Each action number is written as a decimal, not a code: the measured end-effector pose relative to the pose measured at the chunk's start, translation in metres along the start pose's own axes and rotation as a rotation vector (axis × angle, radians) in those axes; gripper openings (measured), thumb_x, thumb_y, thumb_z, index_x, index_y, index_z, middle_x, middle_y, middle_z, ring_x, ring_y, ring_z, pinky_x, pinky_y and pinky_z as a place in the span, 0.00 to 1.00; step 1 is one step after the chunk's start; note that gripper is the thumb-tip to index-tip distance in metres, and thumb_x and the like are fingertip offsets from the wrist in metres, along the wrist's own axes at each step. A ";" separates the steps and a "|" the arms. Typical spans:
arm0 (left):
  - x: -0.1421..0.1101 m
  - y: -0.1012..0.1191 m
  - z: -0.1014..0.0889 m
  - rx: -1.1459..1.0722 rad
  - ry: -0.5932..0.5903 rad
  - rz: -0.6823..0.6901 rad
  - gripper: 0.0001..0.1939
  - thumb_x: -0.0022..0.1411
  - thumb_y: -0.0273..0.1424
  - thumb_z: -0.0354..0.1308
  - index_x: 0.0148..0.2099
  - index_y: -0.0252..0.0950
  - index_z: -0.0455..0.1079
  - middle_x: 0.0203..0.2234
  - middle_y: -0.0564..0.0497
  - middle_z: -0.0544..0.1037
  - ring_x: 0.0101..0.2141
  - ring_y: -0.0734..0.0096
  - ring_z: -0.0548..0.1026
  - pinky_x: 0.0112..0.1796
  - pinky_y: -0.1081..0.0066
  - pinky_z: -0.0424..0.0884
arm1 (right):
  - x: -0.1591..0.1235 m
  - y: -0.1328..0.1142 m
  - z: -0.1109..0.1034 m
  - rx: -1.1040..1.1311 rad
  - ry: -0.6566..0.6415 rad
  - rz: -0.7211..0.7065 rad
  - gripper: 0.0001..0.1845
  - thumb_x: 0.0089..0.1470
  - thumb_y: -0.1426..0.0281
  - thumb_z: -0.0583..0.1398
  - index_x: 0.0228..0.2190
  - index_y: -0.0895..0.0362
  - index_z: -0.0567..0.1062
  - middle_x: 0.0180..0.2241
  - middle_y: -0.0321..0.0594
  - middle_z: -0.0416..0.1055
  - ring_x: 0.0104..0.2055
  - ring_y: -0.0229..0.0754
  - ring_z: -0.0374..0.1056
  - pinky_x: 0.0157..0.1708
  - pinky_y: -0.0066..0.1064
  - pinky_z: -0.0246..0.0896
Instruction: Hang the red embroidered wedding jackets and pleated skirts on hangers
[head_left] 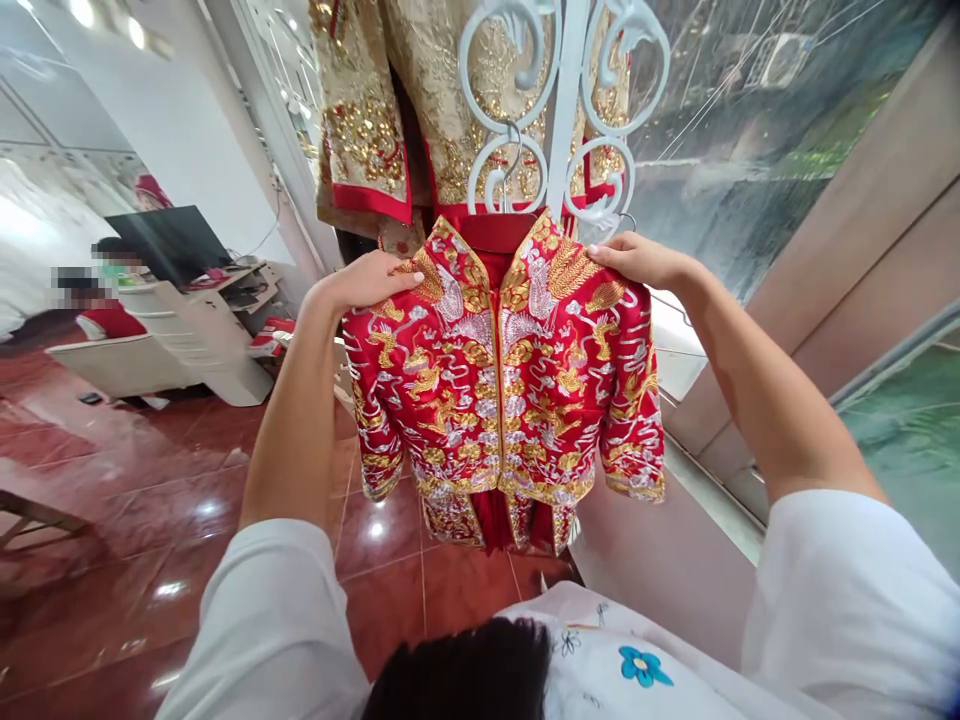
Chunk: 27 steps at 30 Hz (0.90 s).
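Observation:
A red jacket [555, 390], densely embroidered in gold and silver, hangs from a red hanger [496, 234] whose metal hook rises to a white scrolled metal frame [571, 110]. My left hand [375, 282] grips the shoulder on the left side, its thumb on the front of the cloth. On the opposite shoulder, my right hand [641, 258] holds the fabric in the same way; its farther fingers are partly hidden. The collar stands up, and the front edges meet down the middle. Below the hem, a matching red embroidered garment [454, 520] shows.
Gold sequined garments [367, 130] with red hems hang behind the frame. A large window [750, 110] is at the right. To the left, a white desk [180, 325] carries a dark monitor [171, 243], with people beside it. The floor [172, 500] is glossy red tile.

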<state>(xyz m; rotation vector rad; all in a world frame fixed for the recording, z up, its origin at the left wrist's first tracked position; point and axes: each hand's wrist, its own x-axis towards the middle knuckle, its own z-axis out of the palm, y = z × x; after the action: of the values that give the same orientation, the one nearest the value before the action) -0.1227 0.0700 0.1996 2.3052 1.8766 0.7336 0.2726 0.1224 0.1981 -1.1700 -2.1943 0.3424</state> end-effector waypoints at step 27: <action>-0.064 0.019 0.036 0.295 0.434 -0.089 0.28 0.60 0.55 0.47 0.40 0.35 0.70 0.32 0.44 0.74 0.37 0.55 0.73 0.37 0.66 0.62 | -0.094 -0.027 0.032 -0.429 0.513 0.060 0.25 0.57 0.48 0.49 0.23 0.56 0.65 0.20 0.41 0.64 0.23 0.39 0.57 0.25 0.31 0.47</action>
<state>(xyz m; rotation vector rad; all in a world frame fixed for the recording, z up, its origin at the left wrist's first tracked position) -0.0997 0.0136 0.1546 2.3484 2.3990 1.0830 0.2738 0.0322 0.1493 -1.3648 -1.8189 -0.3906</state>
